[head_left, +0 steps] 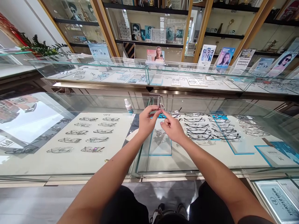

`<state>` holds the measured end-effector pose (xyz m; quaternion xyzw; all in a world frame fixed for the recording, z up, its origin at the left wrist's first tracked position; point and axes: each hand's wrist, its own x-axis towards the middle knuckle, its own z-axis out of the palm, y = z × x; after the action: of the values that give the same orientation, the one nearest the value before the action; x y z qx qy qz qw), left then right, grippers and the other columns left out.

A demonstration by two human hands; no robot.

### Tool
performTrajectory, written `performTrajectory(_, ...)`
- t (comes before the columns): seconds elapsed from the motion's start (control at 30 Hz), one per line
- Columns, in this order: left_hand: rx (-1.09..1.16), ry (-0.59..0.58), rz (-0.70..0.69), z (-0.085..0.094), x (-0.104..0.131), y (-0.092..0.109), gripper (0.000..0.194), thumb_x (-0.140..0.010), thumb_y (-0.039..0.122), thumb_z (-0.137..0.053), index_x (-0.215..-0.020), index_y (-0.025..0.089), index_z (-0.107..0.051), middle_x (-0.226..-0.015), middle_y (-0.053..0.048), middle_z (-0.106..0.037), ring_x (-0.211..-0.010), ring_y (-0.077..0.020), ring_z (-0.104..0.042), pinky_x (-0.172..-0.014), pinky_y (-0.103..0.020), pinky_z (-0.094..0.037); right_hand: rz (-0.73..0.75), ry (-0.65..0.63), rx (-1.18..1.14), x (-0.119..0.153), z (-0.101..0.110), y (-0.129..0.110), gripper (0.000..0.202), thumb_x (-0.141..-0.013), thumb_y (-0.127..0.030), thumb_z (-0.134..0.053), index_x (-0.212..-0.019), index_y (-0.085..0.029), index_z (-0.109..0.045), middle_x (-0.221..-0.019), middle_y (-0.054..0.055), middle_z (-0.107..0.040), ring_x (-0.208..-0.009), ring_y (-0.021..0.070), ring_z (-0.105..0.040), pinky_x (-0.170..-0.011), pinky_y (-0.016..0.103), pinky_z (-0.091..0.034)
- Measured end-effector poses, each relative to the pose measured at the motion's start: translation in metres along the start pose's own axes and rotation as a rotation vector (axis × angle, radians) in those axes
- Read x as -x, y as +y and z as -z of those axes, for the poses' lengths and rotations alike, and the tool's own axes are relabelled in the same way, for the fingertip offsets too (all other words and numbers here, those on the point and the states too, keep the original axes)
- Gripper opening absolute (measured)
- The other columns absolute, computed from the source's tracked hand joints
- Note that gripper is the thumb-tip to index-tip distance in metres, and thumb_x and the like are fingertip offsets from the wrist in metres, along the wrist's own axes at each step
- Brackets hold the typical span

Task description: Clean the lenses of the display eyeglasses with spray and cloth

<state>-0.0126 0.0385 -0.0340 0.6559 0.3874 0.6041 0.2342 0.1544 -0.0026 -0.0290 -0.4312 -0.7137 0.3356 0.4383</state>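
Observation:
Above the glass counter, near the middle of the head view, my left hand (147, 119) pinches a small pair of glasses (159, 102) between thumb and fingertips. The glasses are seen nearly edge-on, rising above the fingertips. My right hand (172, 126) is just to the right, its index finger stretched out to the glasses at the left fingertips and its other fingers curled. Whether the right hand grips any part of them cannot be made out. Behind my left hand, a white spray bottle (128, 106) stands upright.
The glass display case (112, 168) below my hands holds rows of glasses (199, 130) on both sides. Farther back runs a second glass case (102, 84) with more eyewear and upright picture cards (206, 57). A plant (42, 46) is at the far left.

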Motion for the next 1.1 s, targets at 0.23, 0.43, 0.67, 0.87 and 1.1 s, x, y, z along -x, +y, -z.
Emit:
performTrajectory(0.23, -0.108, -0.039, -0.036, -0.001, 0.001, -0.008, 0.025, -0.101, 0.046, -0.067, -0.107, 0.023, -0.074, -0.114, -0.008, -0.077, -0.111, -0.0226, -0.073, -0.085, -0.033, -0.064, -0.045, 0.238, -0.036, -0.013, 0.019, 0.006, 0.07, -0.094, -0.032, -0.06, -0.162, -0.018, -0.047, -0.067, -0.01, -0.037, -0.063, 0.0143, -0.04, -0.069, 0.03, -0.037)
performTrajectory(0.43, -0.089, -0.087, -0.01, -0.001, 0.0, -0.011, 0.025, -0.1, 0.046, -0.068, -0.107, 0.023, -0.074, -0.111, -0.008, -0.077, -0.106, -0.0217, -0.073, -0.082, -0.032, -0.063, 0.006, 0.386, -0.114, -0.022, 0.042, 0.004, 0.062, -0.095, -0.033, -0.061, -0.154, -0.018, -0.053, -0.067, -0.01, -0.031, -0.061, 0.0135, -0.035, -0.066, 0.03, -0.035)
performTrajectory(0.67, 0.074, -0.122, -0.004, -0.004, 0.001, -0.016, 0.024, -0.096, 0.046, -0.075, -0.102, 0.023, -0.071, -0.12, -0.009, -0.069, -0.11, -0.022, -0.071, -0.086, -0.033, -0.061, 0.026, 0.191, 0.071, -0.017, 0.03, 0.004, 0.034, -0.092, -0.034, -0.067, -0.123, -0.024, -0.075, -0.078, -0.003, -0.058, -0.07, 0.0159, -0.053, -0.072, 0.033, -0.046)
performTrajectory(0.87, 0.214, -0.171, 0.075, -0.005, -0.002, -0.016, 0.032, -0.089, 0.05, -0.082, -0.095, 0.02, -0.071, -0.13, -0.012, -0.061, -0.121, -0.0236, -0.066, -0.094, -0.035, -0.061, 0.166, 0.093, 0.121, -0.016, 0.02, 0.008, 0.032, -0.094, -0.034, -0.069, -0.124, -0.026, -0.076, -0.132, 0.01, -0.072, -0.119, 0.0271, -0.067, -0.089, 0.039, -0.055)
performTrajectory(1.1, 0.442, -0.251, 0.368, -0.002, -0.004, -0.003, 0.046, -0.076, 0.049, -0.092, -0.09, 0.019, -0.061, -0.138, -0.011, -0.06, -0.113, -0.0226, -0.066, -0.074, -0.028, -0.061, 0.094, 0.063, 0.033, -0.015, 0.02, 0.006, 0.032, -0.092, -0.03, -0.073, -0.124, -0.03, -0.078, -0.13, 0.006, -0.08, -0.118, 0.027, -0.073, -0.092, 0.042, -0.055)
